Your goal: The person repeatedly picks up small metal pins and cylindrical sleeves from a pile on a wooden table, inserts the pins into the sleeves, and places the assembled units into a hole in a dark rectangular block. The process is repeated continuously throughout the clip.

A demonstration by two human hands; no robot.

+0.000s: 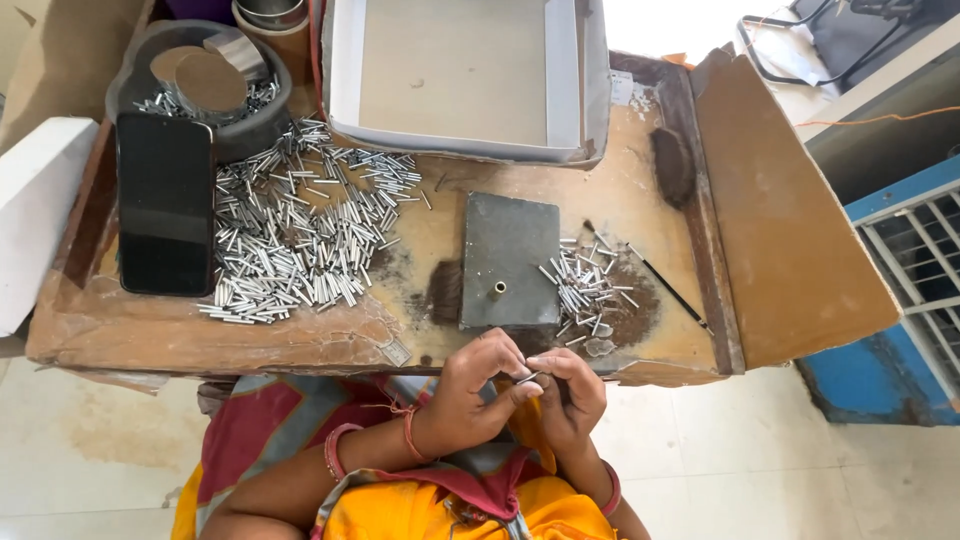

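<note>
Both forearms enter from the lower edge and converge at the centre, elbows bent. The left hand (470,395) is curled, thumb and index fingertip pinched together in a closed grip. The right hand (570,395) faces it — fingers bent inward, fingertips meeting those of the left. Both wrists are flexed; the hands touch at the fingertips — held just in front of the torso.

Black flat phone (165,203) left on worn wooden worktop (150,325); white shallow cardboard tray (455,75) behind; grey square metal block (510,260) centre.
</note>
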